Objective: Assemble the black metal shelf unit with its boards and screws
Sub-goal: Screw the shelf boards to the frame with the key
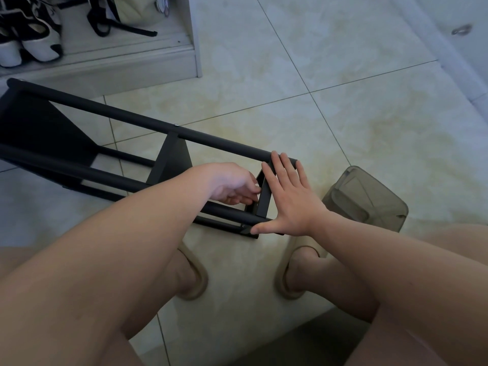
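While the black metal shelf unit [126,117] lies on its side on the pale beige tiled floor [343,114], both hands work at its near end. Frame runs from upper left towards the person's knees; two dark flat boards [171,159] sit between the round tubes. White shoe cabinet [132,67] behind it, up left, with black-and-white shoes [39,40] on its ledge. Grey translucent plastic bin [369,199] stands just right of the frame's end. Right hand [290,202] is spread flat, fingers straight, pressed on the frame's end: fingertips on the top tube, thumb at the lower tube. Left hand [232,184] reaches inside the frame, fingers curled against the flat black end bar [264,196]; possibly pinching a small part, cannot tell. Beige foam slippers [195,281] on both feet, below the frame. Small silver screw [175,125] sits in the top tube, mid-length.
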The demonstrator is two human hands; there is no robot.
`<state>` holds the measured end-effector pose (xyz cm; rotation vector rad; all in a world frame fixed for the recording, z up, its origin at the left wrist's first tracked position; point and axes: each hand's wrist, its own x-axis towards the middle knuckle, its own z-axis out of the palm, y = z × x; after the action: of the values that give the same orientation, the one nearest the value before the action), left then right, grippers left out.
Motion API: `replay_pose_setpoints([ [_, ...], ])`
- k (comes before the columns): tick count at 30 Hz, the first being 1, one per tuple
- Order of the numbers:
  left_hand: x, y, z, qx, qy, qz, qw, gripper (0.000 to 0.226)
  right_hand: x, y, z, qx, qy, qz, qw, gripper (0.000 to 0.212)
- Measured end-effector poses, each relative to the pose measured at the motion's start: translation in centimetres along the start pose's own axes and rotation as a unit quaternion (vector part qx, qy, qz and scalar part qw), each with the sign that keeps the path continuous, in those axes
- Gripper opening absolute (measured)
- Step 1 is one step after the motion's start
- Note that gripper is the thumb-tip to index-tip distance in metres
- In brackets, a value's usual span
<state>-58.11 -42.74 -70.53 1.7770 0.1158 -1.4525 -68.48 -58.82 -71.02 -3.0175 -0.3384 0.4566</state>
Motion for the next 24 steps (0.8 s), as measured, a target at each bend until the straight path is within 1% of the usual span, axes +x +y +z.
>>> replay_pose_setpoints([
  [4,0.30,0.23,0.11,-0.035,0.022,0.015,0.999,0.014,0.02,0.04,0.01,-0.003,-0.002,0.001,1.000,0.146],
  [8,0.43,-0.06,0.08,-0.067,0.010,-0.002,0.998,0.012,-0.03,0.01,-0.03,-0.004,-0.005,0.001,1.000,0.146],
  [13,0.49,-0.40,0.06,-0.036,-0.016,-0.023,0.999,0.008,-0.01,0.00,-0.04,-0.005,-0.004,0.000,1.000,0.146],
  [21,0.08,-0.23,-0.53,0.049,-0.043,-0.009,0.998,0.013,-0.04,-0.03,-0.05,-0.002,-0.005,0.001,1.000,0.145],
  [24,0.03,-0.15,-0.61,0.089,-0.040,0.005,0.995,0.013,-0.07,-0.12,-0.09,-0.002,-0.005,0.001,1.000,0.145],
])
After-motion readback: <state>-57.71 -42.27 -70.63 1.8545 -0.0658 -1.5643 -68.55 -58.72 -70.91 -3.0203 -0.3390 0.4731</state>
